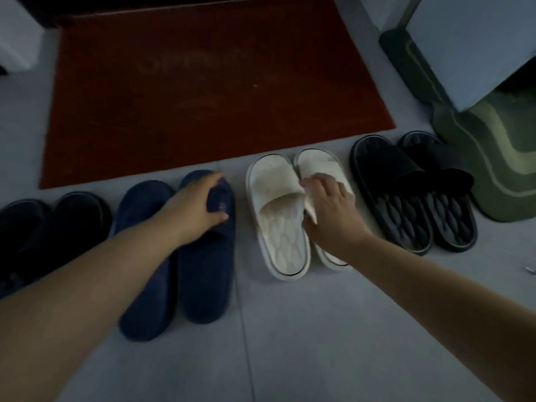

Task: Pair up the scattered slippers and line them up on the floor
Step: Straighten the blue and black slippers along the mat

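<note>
- Gripping the upper of a navy slipper (208,271): left hand (203,204), fingers curved over it, thumb on the near side; the second navy slipper (145,271) lies touching alongside.
- Right hand (327,210): fingers curled, pinching the strap of a white slide (316,163) (right one of its pair); the other white slide (278,227) lies against it.
- Black slides (406,204) at the right end, dark pair (58,221) at the left; one row on the grey floor (290,329) before the red doormat (203,82).
</note>
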The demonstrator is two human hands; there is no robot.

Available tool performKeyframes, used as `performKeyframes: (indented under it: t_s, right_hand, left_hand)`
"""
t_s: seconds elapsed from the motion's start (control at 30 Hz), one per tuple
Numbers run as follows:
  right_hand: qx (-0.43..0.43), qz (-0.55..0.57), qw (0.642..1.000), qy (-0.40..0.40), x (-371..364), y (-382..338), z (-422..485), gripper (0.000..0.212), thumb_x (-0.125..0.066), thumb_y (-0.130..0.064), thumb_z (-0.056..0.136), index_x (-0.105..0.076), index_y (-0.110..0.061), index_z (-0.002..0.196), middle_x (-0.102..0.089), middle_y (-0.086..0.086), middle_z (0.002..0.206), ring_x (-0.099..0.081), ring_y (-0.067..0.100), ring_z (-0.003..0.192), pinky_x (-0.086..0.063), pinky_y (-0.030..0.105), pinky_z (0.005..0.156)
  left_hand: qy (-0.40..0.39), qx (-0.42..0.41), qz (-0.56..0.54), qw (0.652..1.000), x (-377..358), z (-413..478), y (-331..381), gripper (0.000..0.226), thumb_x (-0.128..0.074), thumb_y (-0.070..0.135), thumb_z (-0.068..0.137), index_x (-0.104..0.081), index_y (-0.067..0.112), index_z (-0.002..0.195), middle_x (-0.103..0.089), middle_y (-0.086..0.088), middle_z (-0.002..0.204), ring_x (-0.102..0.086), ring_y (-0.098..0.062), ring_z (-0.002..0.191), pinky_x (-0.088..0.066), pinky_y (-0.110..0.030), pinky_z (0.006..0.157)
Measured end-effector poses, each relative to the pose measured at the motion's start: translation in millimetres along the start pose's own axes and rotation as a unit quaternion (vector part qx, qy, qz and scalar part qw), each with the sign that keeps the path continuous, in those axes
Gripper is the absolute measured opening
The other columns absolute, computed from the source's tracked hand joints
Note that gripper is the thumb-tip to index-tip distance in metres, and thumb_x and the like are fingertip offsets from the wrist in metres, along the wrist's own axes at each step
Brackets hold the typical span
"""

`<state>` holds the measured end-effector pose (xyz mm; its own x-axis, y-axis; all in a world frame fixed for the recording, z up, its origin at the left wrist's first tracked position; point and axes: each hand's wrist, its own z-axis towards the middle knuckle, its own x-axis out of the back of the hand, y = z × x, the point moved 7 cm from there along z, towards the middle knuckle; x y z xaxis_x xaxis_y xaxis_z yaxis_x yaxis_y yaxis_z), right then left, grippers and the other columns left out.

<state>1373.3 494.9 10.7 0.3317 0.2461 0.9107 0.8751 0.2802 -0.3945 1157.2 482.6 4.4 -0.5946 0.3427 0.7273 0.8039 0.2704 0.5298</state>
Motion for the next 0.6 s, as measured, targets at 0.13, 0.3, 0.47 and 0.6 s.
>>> performKeyframes:
  t_s: [0.13, 0.3, 0.47, 0.6]
  right_hand:
    - [0.127, 0.024, 0.981, -0.142, -43, -85, 0, 0.062, -0.06, -0.022, 0.082, -0.034, -0.016, 0.138, -0.035, 0.01, 0.142, -0.035, 0.029, 0.13, -0.029, 0.035, 0.106]
    - [0.031, 0.028, 0.975, -0.22, -87, -120, 19, 0.081, -0.057, -0.03, 0.087, -0.004, -0.017, 0.147, -0.026, 0.02, 0.148, -0.043, 0.038, 0.126, -0.039, 0.04, 0.098]
    - [-0.035, 0.006, 0.979, -0.202, -98, -112, 35, 0.077, -0.048, -0.015, 0.09, 0.002, -0.021, 0.148, -0.033, 0.021, 0.145, -0.051, 0.039, 0.116, -0.042, 0.037, 0.089]
    - [-0.033, 0.015, 0.983, -0.179, -101, -107, 32, 0.077, -0.047, -0.009, 0.088, -0.002, -0.022, 0.148, -0.034, 0.017, 0.147, -0.054, 0.038, 0.114, -0.043, 0.036, 0.086]
  left_hand:
    - [0.02, 0.032, 0.066, 0.997, 52, -38, -71, 0.08, -0.07, 0.024, 0.078, -0.026, 0.02, 0.144, -0.033, -0.008, 0.15, -0.036, -0.025, 0.134, -0.03, -0.035, 0.109]
    - [-0.052, 0.114, 0.087, 0.988, 53, -67, -138, 0.089, -0.071, 0.028, 0.078, -0.015, 0.018, 0.147, -0.032, -0.012, 0.15, -0.039, -0.027, 0.132, -0.035, -0.033, 0.106]
    - [0.014, 0.152, 0.019, 0.988, 35, -72, -156, 0.066, -0.047, 0.021, 0.093, -0.01, 0.021, 0.148, -0.046, -0.016, 0.141, -0.05, -0.033, 0.122, -0.043, -0.039, 0.102]
    - [0.04, 0.13, -0.009, 0.991, 36, -67, -157, 0.056, -0.045, 0.019, 0.093, -0.023, 0.019, 0.145, -0.052, -0.017, 0.134, -0.052, -0.034, 0.118, -0.043, -0.042, 0.1]
